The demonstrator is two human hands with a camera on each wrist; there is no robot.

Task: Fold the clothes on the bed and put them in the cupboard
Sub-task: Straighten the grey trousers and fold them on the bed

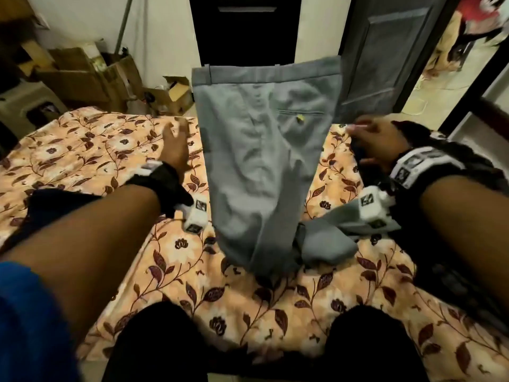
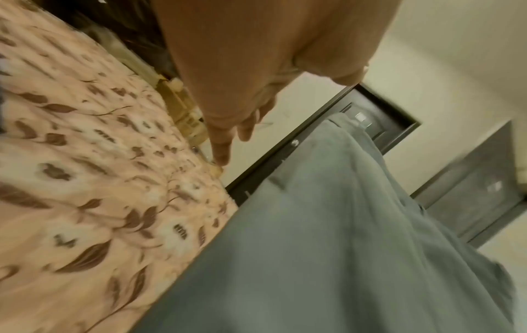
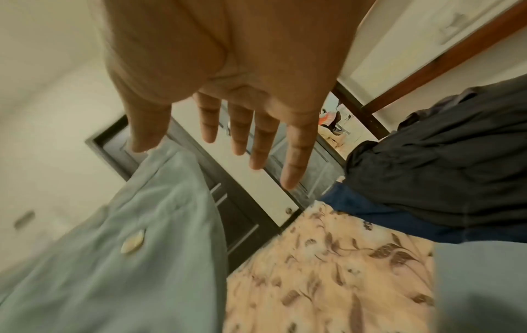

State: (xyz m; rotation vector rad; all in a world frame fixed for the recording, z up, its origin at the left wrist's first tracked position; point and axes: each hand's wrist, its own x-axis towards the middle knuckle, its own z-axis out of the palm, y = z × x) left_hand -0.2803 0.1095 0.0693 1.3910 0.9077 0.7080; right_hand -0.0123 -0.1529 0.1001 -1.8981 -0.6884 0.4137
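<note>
— Both hands first: what are they doing?

— Left hand [image 1: 176, 146] is out over the bed with its fingers spread and straight, gripping nothing. Right hand [image 3: 228, 94] is the same in its wrist view, fingers straight and apart, the thumb tip just at the waistband edge; I cannot tell whether it actually touches.

— So nothing holds the grey trousers [image 1: 264, 161]?

— As far as I can see, no. They hang in the air between the two hands, waistband up and spread wide, the back pocket with its pale button [image 3: 132, 244] facing the person. The leg ends reach down to the bedsheet [image 1: 82, 150], and one crumples there beside the right wrist.

— What sits nearest?

— Closest in, the person's dark-clad knees at the bed's edge. On the floral sheet a dark garment [image 1: 52, 208] lies under the left forearm, and a dark heap of clothes [image 3: 439, 157] with something blue beneath it lies at the right.

— And farther off?

— Past the bed, cardboard boxes [image 1: 91, 75] against the wall at the left, a dark door [image 1: 245, 28] straight ahead behind the trousers, and a grey door [image 1: 385, 51] to its right.
</note>
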